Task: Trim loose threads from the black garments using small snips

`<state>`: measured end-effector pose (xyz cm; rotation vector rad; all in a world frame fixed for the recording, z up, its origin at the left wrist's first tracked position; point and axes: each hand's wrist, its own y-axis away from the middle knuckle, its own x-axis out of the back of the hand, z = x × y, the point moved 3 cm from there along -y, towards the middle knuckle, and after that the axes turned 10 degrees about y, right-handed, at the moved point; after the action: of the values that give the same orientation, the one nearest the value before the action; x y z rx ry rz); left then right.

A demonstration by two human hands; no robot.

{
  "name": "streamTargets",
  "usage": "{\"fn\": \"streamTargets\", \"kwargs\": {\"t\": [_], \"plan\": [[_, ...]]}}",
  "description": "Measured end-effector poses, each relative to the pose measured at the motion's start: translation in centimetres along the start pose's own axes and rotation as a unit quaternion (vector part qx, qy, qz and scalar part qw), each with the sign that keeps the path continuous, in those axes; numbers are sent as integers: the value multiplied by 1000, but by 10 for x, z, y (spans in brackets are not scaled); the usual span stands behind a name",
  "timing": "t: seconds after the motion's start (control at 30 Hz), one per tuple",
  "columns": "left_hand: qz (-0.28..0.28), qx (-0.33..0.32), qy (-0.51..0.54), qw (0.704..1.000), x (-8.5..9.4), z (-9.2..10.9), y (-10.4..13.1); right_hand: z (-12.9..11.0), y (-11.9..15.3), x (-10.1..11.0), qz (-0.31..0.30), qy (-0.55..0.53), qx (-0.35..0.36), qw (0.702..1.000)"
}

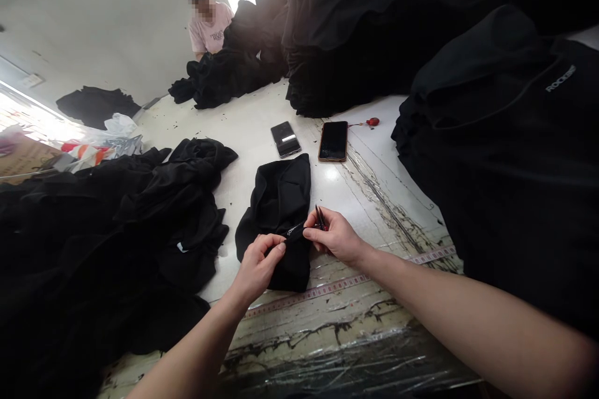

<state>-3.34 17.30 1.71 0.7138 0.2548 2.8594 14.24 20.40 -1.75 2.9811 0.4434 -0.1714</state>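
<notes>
A black cloth garment (283, 190) with a small white printed logo lies on the white table in front of me. My left hand (259, 262) pinches its edge between thumb and fingers, just left of the lettering. On the other side of the logo, my right hand (334, 235) pinches the same piece of fabric. Tucked in my right hand is a pair of small dark thread snips (320, 217), their points sticking up past the fingers. Part of the garment is hidden behind both hands.
Black garments are heaped at the left (140, 230), with a stack (510, 149) at the right and taller piles behind. Two phones (285, 139) (333, 141) lie beyond the garment, near a red tag (372, 121). A measuring tape (327, 288) crosses the table (253, 137). Another person (210, 28) stands at the far side.
</notes>
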Motion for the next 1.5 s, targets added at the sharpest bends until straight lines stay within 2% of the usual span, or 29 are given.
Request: {"fn": "streamTargets", "kwargs": {"t": [0.3,0.83,1.5], "plan": [[19,7,1,1000,-1,0,-2,1,0,0,-2,12,2,1000],[6,-5,43,999,1,0,-4,0,0,0,-1,-18,-20,1000],[2,17,74,997,1,2,-3,0,0,0,4,-12,-28,1000]]}}
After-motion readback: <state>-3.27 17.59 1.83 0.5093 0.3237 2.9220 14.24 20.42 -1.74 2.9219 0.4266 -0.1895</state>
